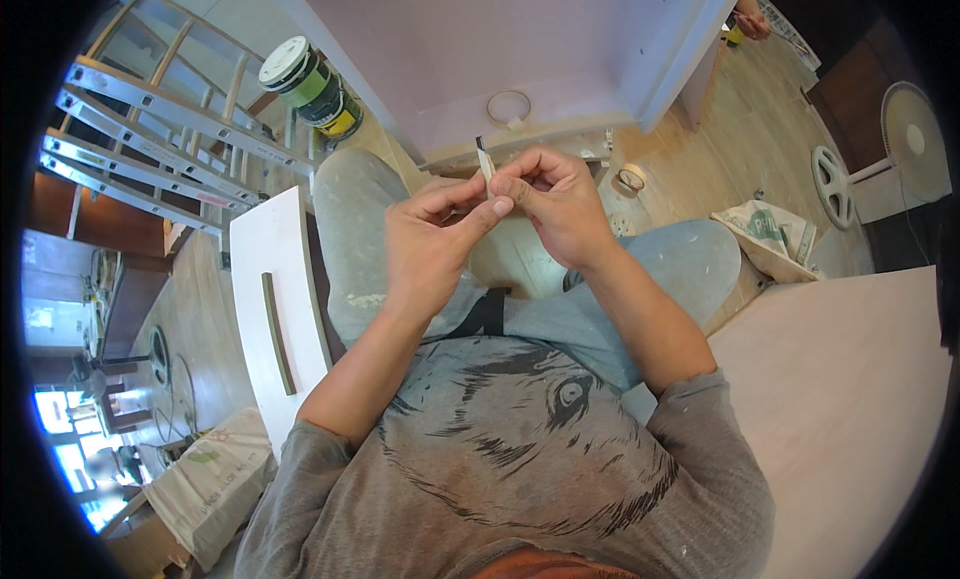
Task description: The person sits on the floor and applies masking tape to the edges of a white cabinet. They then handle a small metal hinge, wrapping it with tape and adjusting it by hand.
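A thin pale strip with a dark tip [485, 162] stands upright between my two hands, above my knees. My left hand [432, 247] pinches its lower end with thumb and forefinger. My right hand [558, 201] curls its fingers around the same spot from the right, touching the left fingertips. Behind the hands stands a pale pink cabinet box [520, 39] with a roll of tape [508, 107] on its floor.
A white drawer front with a dark handle [275, 304] leans at my left. A metal ladder [150, 129] and paint cans [315, 84] sit at the upper left. A pale panel [850, 399] lies at my right, a tape roll [630, 178] and a fan [912, 144] beyond. Another person's hand [750, 19] shows top right.
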Motion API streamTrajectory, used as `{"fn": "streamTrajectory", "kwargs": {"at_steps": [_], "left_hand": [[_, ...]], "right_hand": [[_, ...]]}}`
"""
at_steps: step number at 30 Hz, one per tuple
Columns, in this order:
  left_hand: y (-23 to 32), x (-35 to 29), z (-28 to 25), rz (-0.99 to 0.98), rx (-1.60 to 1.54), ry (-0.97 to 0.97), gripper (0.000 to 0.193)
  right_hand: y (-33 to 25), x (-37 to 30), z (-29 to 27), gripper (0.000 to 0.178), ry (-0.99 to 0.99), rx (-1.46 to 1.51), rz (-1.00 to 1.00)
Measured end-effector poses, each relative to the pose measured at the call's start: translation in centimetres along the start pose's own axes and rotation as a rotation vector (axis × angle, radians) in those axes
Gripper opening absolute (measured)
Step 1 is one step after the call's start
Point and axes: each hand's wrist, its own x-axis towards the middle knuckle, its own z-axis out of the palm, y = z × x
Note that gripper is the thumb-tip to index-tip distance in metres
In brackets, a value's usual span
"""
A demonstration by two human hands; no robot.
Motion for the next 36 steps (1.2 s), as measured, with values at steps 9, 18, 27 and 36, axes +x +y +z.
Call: {"fn": "streamTrajectory", "kwargs": {"at_steps": [9,18,27,36], "left_hand": [[0.2,0.1,0.0,-0.049,-0.076,-0.046,0.029],[-1.5,0.8,-0.9,-0.2,-0.344,-0.025,0.024],[-1.4,0.7,-1.6,-0.236,-0.55,-0.027,0.02],[-0.1,0.6,-3.3,-0.131,-0.411,0.031,0.021]], "right_hand": [[0.2,0.0,-0.2,0.013,0.042,-0.11,0.017],[0.5,0.2,-0.2,0.014,0.009,0.014,0.146],[0.9,0.8,-0.8,0.012,-0.046,0.226,0.185],[-1.6,0.7,-1.9,0.016,0.014,0.133,0.144]]}}
